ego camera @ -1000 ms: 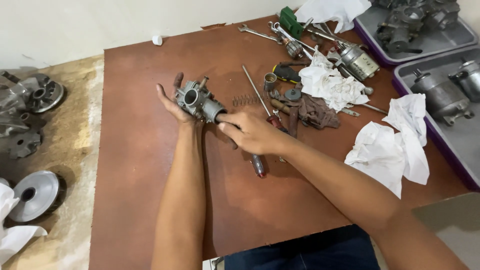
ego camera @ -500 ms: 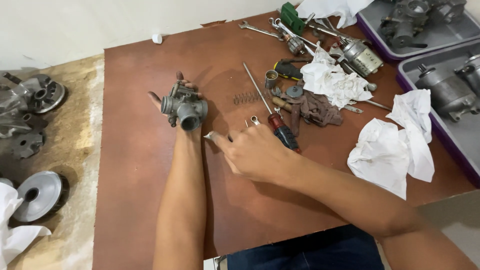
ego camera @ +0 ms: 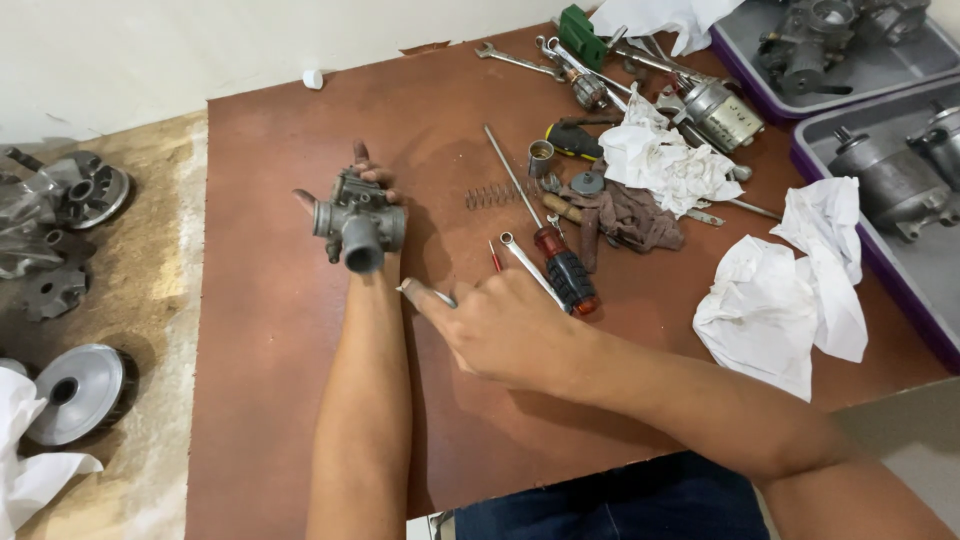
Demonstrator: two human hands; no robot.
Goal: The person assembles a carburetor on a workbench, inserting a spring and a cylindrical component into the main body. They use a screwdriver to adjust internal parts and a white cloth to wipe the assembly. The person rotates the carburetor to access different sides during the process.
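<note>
Carburetor [ego camera: 355, 222], grey metal, sits gripped in the left hand [ego camera: 368, 205] above the brown tabletop [ego camera: 270, 330]; the right hand [ego camera: 505, 325] pinches a small metal part [ego camera: 418, 290], beside a red-handled screwdriver [ego camera: 545, 240] and crumpled white rags [ego camera: 780, 290].

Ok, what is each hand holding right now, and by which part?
The left hand holds the grey carburetor from behind its body, bore facing the camera. The right hand pinches a small thin metal piece by one end.

Left hand [ego camera: 350, 205] far from the body, palm up, fingers curled in a grasp, forearm straight, right hand [ego camera: 500, 325] nearer, loosely curled, thumb extended left, forearm crossing from right
</note>
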